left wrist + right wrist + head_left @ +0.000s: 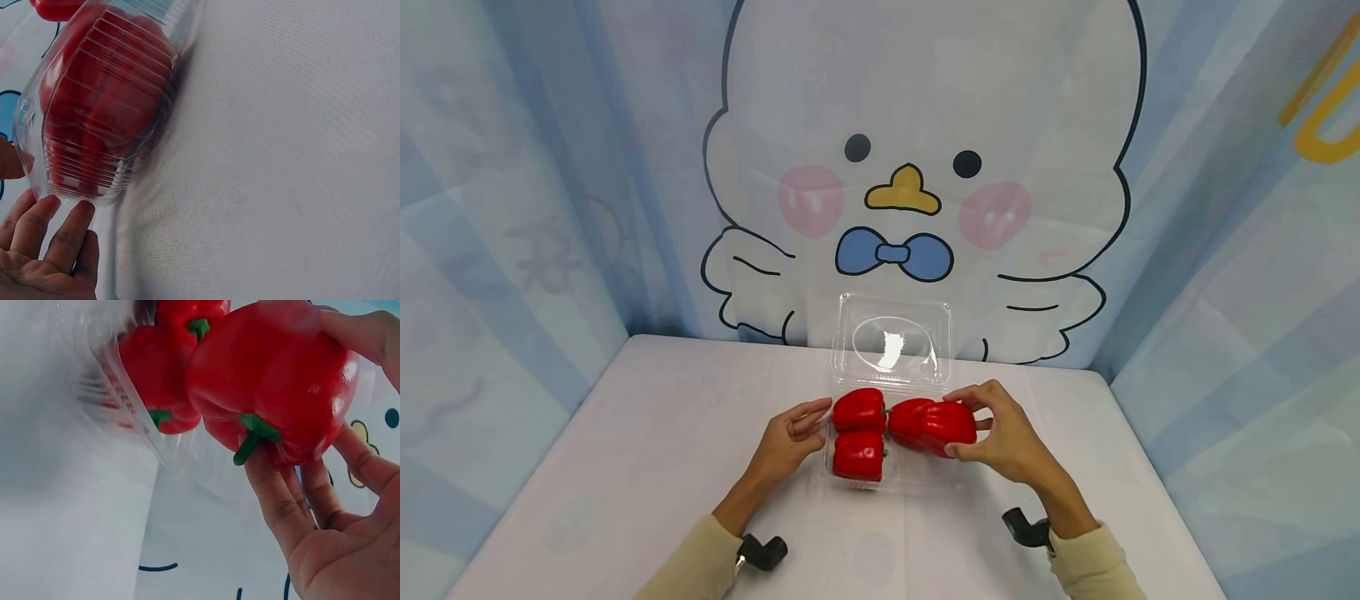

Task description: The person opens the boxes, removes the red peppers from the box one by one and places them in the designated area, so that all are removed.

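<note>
My right hand (1003, 429) grips a red bell pepper (275, 381) with a green stem, thumb on one side and fingers on the other. That pepper is above the right half of a clear plastic clamshell box (94, 181). Inside the box, two red peppers lie at the left, a far one (859, 410) and a near one (859, 457). Another pepper (906, 421) lies at the far right, partly hidden by the held one. At the box's left end, my left hand (786, 437) touches the wall and rim with nearly straight fingers.
The clear lid (891, 342) stands raised behind the box, near the back edge of the white-covered table (700, 400). A curtain (910, 100) printed with a cartoon bird hangs behind and along both sides.
</note>
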A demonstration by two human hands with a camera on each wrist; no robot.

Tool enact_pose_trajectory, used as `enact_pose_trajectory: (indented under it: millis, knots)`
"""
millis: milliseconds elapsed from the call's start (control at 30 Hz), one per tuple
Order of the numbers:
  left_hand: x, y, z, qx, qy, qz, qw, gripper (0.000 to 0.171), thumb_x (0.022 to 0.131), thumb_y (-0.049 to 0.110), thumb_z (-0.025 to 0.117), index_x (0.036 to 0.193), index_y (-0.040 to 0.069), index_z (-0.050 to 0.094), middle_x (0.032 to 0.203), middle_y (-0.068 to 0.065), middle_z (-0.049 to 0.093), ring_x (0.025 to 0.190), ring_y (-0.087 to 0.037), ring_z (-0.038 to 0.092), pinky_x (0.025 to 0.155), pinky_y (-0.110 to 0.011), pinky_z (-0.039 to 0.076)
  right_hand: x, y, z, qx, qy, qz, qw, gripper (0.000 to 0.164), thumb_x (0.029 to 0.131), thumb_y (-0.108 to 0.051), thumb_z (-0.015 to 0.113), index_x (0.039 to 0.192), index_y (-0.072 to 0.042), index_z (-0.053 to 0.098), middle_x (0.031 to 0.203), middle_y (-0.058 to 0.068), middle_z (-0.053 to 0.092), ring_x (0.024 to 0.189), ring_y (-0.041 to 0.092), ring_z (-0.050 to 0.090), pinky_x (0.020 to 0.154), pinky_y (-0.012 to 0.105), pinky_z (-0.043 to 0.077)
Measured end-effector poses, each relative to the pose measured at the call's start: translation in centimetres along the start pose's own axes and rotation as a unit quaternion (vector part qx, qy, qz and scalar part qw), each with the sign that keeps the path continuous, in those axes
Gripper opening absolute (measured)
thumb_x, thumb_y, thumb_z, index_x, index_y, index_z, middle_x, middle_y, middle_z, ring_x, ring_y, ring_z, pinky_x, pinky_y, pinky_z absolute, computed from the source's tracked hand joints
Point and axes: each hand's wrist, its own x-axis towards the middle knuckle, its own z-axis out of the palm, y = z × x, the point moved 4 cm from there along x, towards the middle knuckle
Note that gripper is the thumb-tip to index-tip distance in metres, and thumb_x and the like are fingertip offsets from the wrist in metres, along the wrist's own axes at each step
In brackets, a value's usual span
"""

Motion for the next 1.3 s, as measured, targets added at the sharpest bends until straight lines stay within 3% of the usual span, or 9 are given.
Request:
enact_pose_trajectory:
  millis: [267, 500, 633, 1300]
  knots:
    - [0.1, -0.3, -0.1, 0.003, 0.002, 0.001, 1.0, 0.062, 0.093, -0.003, 0.067, 0.154, 0.005, 0.054, 0.159, -0.016, 0.055, 0.148, -0.036, 0.053, 0.108, -0.031, 0.055, 0.5, 1.4, -1.7, -0.019, 0.025, 0.009, 0.999, 0.07, 0.072, -0.015, 0.097, 0.135, -0.017, 0.067, 0.125, 0.009, 0.06, 0.12, 0.03, 0.063, 0.093, 0.042, 0.067]
    - [0.0, 0.0, -0.2, 0.004, 0.004, -0.004, 1.0, 0.062, 0.094, -0.004, 0.067, 0.154, 0.005, 0.054, 0.16, -0.015, 0.055, 0.149, -0.035, 0.052, 0.109, -0.033, 0.054, 1.0, 3.1, -2.9, -0.035, 0.048, 0.017, 0.998, 0.07, 0.075, -0.015, 0.096, 0.138, -0.014, 0.066, 0.128, 0.013, 0.058, 0.121, 0.036, 0.063, 0.096, 0.055, 0.065]
    - [-0.1, 0.1, -0.1, 0.004, 0.006, -0.006, 1.0, 0.062, 0.094, -0.005, 0.066, 0.154, 0.004, 0.054, 0.159, -0.016, 0.055, 0.148, -0.035, 0.053, 0.11, -0.034, 0.052, 1.1, 4.0, -3.3, -0.042, 0.057, 0.028, 0.997, 0.071, 0.076, -0.013, 0.095, 0.14, -0.011, 0.065, 0.13, 0.016, 0.056, 0.123, 0.04, 0.061, 0.097, 0.057, 0.064]
    - [0.0, -0.1, 0.1, -0.004, 0.002, -0.004, 1.0, 0.061, 0.094, -0.006, 0.066, 0.154, 0.005, 0.054, 0.159, -0.015, 0.055, 0.149, -0.035, 0.052, 0.11, -0.033, 0.052, 2.7, 9.3, -2.9, -0.108, 0.073, 0.073, 0.989, 0.071, 0.079, -0.011, 0.092, 0.144, -0.009, 0.064, 0.13, 0.022, 0.053, 0.127, 0.043, 0.052, 0.099, 0.06, 0.062]
